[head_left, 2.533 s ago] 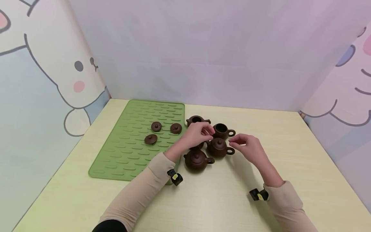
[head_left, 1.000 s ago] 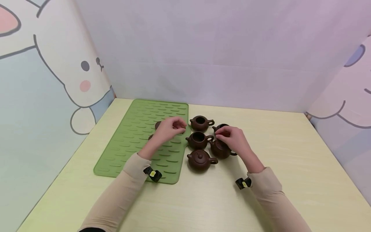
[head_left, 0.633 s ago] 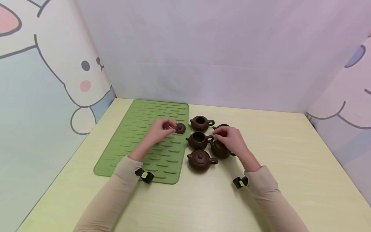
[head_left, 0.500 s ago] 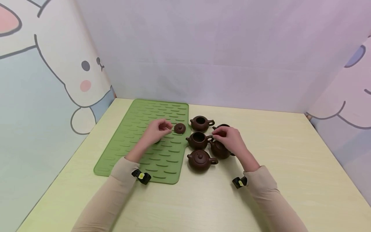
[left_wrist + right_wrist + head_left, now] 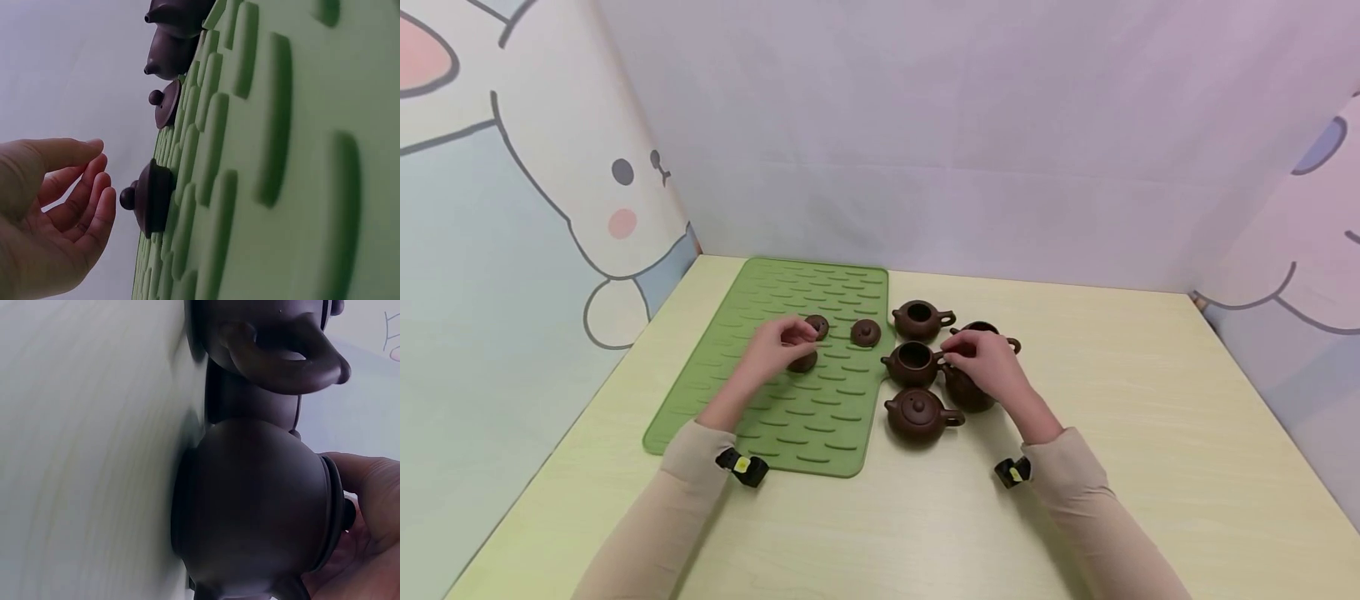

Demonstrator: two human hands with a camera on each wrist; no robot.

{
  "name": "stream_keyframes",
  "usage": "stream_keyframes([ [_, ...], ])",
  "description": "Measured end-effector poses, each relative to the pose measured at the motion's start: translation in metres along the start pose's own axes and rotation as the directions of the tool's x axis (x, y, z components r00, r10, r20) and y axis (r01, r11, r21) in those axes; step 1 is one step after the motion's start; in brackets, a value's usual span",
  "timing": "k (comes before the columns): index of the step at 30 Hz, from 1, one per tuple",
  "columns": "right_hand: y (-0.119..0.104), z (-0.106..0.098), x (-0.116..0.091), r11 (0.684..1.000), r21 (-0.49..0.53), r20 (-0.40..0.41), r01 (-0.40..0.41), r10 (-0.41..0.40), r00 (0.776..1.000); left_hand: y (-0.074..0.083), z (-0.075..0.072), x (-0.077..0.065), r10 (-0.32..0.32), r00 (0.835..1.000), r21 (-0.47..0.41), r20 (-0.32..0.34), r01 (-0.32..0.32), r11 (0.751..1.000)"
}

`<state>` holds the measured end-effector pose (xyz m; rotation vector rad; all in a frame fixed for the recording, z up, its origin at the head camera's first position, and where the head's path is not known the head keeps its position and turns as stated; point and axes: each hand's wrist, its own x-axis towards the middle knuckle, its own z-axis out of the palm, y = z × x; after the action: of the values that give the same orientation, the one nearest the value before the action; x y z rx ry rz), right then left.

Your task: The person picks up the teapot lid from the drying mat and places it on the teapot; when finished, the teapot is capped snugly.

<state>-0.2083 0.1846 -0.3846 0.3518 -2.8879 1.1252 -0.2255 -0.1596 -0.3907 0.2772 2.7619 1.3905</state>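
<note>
My left hand (image 5: 767, 350) hovers over the green mat, fingers loosely bent. In the left wrist view, a gap separates its fingertips from the knob of a dark brown teapot lid (image 5: 152, 199). Two more lids, one partly behind the fingers (image 5: 817, 326) and one farther right (image 5: 866, 333), lie on the mat. My right hand (image 5: 992, 362) is above a lidded brown teapot (image 5: 967, 395), partly covering it. In the right wrist view its bent fingers are beside the lid knob (image 5: 349, 514); nothing shows in their grasp, though contact is unclear.
Beside the green mat (image 5: 700, 408), two lidless teapots, one at the back (image 5: 919, 320) and one in the middle (image 5: 913, 363), stand close together. Another (image 5: 980, 327) is partly behind my right hand. A lidded teapot (image 5: 917, 414) stands nearest the front. Walls border the table (image 5: 1112, 400).
My left hand has moved left from above the teapots, across the mat, to the nearest lid. My right hand has shifted left from beside the lidded teapot's handle to above it.
</note>
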Motion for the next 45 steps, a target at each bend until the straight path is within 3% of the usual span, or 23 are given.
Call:
stream_keyframes([
  [9,-0.002,0.003,0.001,0.999,-0.035,-0.012,0.007,-0.007,1.0,-0.01,-0.004,-0.005,-0.019,1.0,0.028,-0.002,0.019,0.999],
  [18,-0.004,0.005,0.001,0.999,-0.038,-0.018,-0.006,0.006,1.0,-0.011,-0.006,-0.007,-0.096,0.995,0.033,0.014,0.095,0.995],
  [29,-0.003,0.006,0.001,0.999,-0.047,-0.026,-0.008,0.007,1.0,-0.011,-0.007,-0.004,-0.125,0.992,0.101,-0.002,0.124,0.987],
  [35,-0.004,0.006,0.0,0.999,-0.043,-0.028,-0.007,0.006,1.0,-0.007,-0.006,-0.003,-0.137,0.991,0.109,-0.004,0.137,0.985],
  [45,-0.004,0.006,0.0,0.999,-0.05,-0.035,-0.007,0.005,0.999,0.011,0.003,0.003,-0.1,0.995,0.094,0.009,0.098,0.991],
])
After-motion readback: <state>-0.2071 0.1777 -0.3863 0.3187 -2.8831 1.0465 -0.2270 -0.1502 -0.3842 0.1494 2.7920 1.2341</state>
